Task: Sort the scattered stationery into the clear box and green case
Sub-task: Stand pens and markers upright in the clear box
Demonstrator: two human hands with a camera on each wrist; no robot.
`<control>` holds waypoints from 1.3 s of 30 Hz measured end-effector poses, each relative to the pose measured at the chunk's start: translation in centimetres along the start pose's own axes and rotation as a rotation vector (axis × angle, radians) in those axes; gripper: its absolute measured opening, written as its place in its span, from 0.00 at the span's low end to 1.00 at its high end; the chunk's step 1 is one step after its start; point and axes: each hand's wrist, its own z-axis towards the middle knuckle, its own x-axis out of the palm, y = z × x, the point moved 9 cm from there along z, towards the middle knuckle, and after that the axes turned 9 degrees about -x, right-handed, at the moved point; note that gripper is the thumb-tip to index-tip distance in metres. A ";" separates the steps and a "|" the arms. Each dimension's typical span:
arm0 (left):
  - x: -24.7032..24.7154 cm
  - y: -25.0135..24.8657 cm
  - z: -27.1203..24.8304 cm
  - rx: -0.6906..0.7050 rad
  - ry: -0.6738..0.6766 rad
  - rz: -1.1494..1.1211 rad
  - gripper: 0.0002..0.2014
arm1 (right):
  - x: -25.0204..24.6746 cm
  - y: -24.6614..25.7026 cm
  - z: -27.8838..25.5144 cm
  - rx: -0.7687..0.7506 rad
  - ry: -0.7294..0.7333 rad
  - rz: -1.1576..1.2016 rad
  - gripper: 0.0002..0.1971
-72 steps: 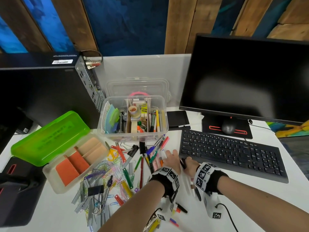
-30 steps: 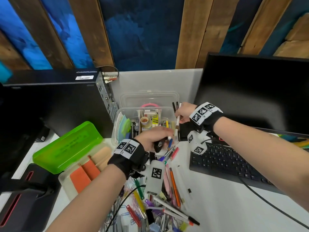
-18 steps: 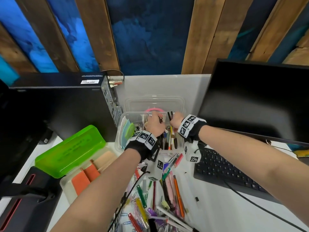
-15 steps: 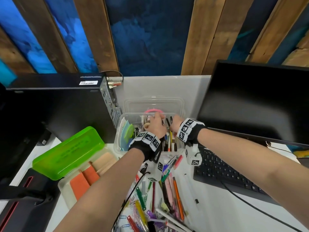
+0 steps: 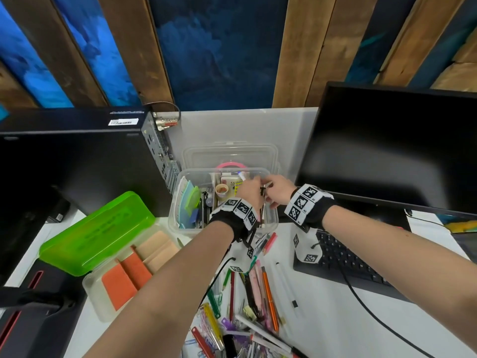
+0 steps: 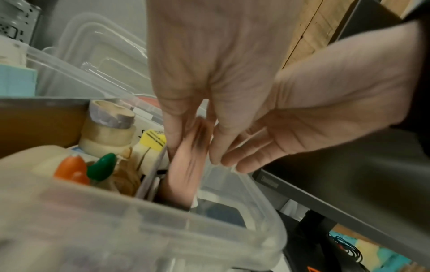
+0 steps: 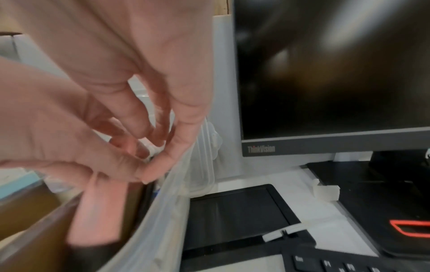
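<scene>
Both hands hover over the right compartment of the clear box (image 5: pixel 178 202), close together. My left hand (image 5: pixel 251 188) points its fingers down and grips a few pens; a purple-tipped end (image 5: pixel 241 174) sticks up behind it. In the left wrist view a blurred pink pen (image 6: pixel 188 165) runs down between the left fingers into the box (image 6: pixel 209 230). My right hand (image 5: pixel 276 186) pinches a thin white pen end by the box's right wall (image 7: pixel 163 202). The green case (image 5: pixel 98 231) lies open at the left. Loose pens and clips (image 5: pixel 258 293) litter the desk under my forearms.
A black computer case (image 5: pixel 77 164) stands left of the box, a monitor (image 5: pixel 387 151) to the right, and a keyboard (image 5: pixel 343 262) below it. The box lid (image 5: pixel 232 153) leans behind the box. Tape rolls (image 6: pixel 109 125) fill the middle compartment. A black tablet (image 7: pixel 232 211) lies beside the box.
Both hands came up from the desk with pens and moved over the clear box. In the last half second they shifted to its right compartment and lowered the pens.
</scene>
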 end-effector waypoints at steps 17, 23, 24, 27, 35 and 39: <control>-3.2 3.6 -2.6 -0.005 -0.311 -0.070 0.12 | -0.2 -2.9 -5.0 -0.140 -0.289 -0.098 0.08; -4.6 2.0 3.2 0.027 -0.199 0.079 0.21 | -0.7 -2.3 -3.5 -0.141 -0.241 -0.117 0.12; -4.5 1.6 3.8 0.026 -0.167 0.128 0.22 | -0.8 -2.3 -3.2 -0.141 -0.232 -0.108 0.12; -3.8 1.1 4.9 0.024 -0.099 0.236 0.18 | -0.8 -2.2 -2.7 -0.153 -0.213 -0.066 0.13; -5.6 1.4 6.2 -0.010 -0.141 0.011 0.13 | -1.0 -2.0 -1.7 -0.197 -0.192 -0.168 0.12; -8.9 1.6 6.4 0.035 -0.127 -0.159 0.09 | -1.4 -2.1 -1.1 -0.184 -0.161 -0.204 0.12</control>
